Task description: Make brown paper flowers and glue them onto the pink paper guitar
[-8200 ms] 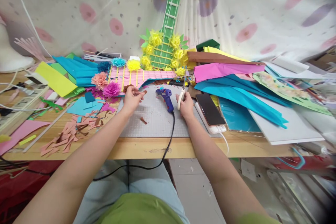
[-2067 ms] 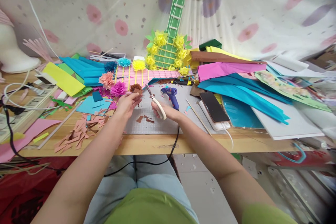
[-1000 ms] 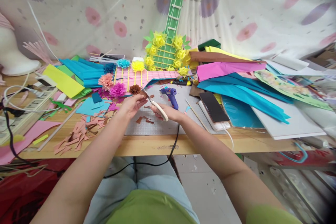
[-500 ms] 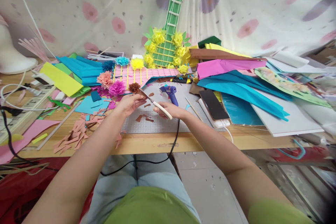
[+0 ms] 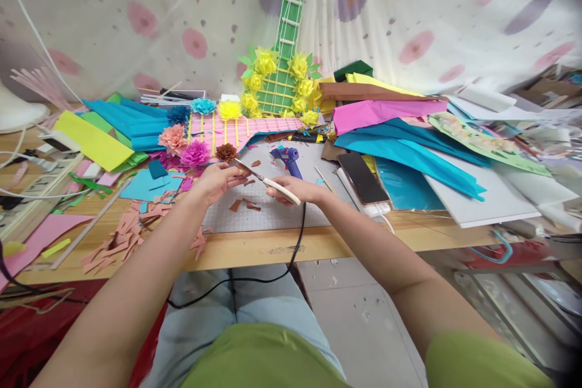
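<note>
My right hand (image 5: 291,189) is closed around the white handles of a pair of scissors (image 5: 278,187). Their metal blades point up and left, reaching the fingertips of my left hand (image 5: 217,182). The left fingers are pinched together beside the blades; whatever they hold is too small or hidden to make out. Just beyond them sits a brown paper flower (image 5: 226,151), at the near edge of a pink paper guitar (image 5: 268,126) with yellow strips. Small brown paper scraps (image 5: 251,205) lie on the grey cutting mat (image 5: 273,221) below my hands.
A blue glue gun (image 5: 290,160) lies past my right hand, its black cable running off the table edge. Salmon scraps (image 5: 122,233) are at left. On the right are a phone (image 5: 362,177) and blue paper (image 5: 409,154). A green guitar neck (image 5: 291,24) with yellow flowers stands behind.
The view has shifted slightly, so the tabletop appears further left. Both hands keep nearly the same pose, with the scissors still held at the left fingertips.
</note>
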The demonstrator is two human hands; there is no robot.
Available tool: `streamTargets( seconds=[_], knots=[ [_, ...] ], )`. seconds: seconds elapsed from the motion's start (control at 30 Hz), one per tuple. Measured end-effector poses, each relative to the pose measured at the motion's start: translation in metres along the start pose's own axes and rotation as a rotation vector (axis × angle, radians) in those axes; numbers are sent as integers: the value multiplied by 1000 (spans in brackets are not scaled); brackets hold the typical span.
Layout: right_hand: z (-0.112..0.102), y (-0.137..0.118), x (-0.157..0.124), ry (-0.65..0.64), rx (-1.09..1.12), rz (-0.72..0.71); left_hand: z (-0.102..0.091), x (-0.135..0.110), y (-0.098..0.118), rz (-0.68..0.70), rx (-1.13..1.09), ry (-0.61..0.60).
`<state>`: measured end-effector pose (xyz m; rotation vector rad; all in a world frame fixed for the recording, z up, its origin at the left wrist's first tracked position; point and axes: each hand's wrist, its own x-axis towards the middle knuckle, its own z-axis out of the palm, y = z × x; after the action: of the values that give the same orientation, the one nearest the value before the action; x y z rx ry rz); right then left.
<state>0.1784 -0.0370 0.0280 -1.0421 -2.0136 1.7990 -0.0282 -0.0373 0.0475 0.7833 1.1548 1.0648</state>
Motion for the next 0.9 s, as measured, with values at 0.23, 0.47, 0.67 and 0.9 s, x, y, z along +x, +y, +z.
streamTargets(
  seconds=[0.23,0.47,0.67,0.9],
  knots=[
    [-2,1,-1,-31,53,-4,-3,1,0,-2,33,-10],
    [-6,3,-1,-61,56,35,-16,10,4,-9,186,-129],
    [-11,6,-2,-78,41,44,-22,15,13,-84,351,-197],
    [-14,7,4,115,126,-61,-20,10,10,-3,333,-17]
  ],
)
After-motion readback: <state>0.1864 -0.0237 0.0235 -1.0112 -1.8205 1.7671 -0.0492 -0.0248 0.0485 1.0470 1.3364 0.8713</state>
